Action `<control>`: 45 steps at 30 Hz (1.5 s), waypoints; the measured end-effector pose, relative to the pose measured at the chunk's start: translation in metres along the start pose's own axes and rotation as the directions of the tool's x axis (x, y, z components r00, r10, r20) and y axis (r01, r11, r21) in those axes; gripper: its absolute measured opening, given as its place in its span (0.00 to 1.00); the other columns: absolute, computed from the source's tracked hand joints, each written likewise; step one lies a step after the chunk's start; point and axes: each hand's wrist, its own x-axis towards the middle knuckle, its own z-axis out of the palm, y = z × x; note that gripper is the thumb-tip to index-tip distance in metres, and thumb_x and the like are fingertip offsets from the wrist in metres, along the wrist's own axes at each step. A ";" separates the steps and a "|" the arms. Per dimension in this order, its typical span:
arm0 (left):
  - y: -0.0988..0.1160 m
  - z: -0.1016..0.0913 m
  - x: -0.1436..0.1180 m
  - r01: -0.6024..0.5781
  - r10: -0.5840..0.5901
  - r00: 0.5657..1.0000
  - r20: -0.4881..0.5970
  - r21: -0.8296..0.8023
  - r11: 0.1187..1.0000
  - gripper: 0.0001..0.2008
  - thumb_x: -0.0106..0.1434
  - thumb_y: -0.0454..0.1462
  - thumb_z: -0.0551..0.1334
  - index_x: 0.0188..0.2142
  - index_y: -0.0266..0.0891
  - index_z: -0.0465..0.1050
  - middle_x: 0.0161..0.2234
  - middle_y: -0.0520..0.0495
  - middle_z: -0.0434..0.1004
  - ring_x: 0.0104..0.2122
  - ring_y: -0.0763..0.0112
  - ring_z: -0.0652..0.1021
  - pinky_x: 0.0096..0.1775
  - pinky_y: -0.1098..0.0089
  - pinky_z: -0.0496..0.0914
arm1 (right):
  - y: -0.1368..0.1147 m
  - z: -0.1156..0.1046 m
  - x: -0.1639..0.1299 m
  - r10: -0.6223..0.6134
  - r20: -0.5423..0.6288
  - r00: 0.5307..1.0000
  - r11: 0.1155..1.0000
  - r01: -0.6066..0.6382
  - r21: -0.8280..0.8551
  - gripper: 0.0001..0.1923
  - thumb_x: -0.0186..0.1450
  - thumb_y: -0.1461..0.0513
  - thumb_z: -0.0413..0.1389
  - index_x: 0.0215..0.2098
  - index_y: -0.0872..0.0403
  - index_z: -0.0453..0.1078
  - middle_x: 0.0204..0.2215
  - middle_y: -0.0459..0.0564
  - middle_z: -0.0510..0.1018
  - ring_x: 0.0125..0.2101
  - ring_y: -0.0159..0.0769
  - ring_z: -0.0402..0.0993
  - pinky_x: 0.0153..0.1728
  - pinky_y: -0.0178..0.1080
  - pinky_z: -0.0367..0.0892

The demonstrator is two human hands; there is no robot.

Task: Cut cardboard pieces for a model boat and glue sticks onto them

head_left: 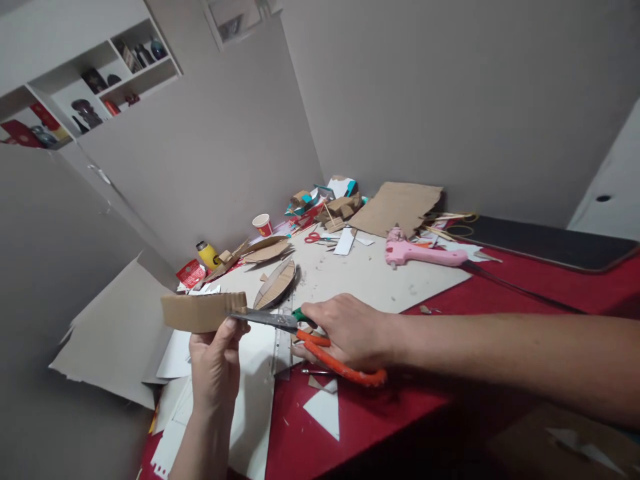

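Observation:
My left hand (217, 360) pinches a curved cardboard piece (195, 313) from below and holds it up over the table's left side. My right hand (350, 330) grips a pair of scissors (320, 343) with orange and green handles. Their metal blades point left and meet the right end of the cardboard, close to my left thumb. Whether the blades are fully closed is hard to make out. Behind the scissors, a leaf-shaped cardboard piece (276, 283) lies on the grey board (320, 280).
A pink glue gun (425, 253) rests at the right, its cord trailing over the red cloth (390, 407). Farther back are red-handled scissors (314, 238), a paper cup (262, 225), a yellow bottle (207, 255) and a cardboard sheet (397, 207). White paper scraps (325, 413) lie in front.

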 end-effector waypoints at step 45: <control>-0.002 0.000 -0.001 -0.055 0.050 0.997 -0.058 -0.085 0.995 0.13 0.45 0.32 0.73 0.33 0.39 0.78 0.28 0.51 0.80 0.25 0.75 0.77 0.27 0.77 0.71 | -0.004 0.004 0.014 -0.064 -0.016 0.998 0.995 0.063 -0.076 0.24 0.64 0.45 0.45 0.33 0.58 0.66 0.27 0.55 0.78 0.27 0.44 0.76 0.23 0.37 0.53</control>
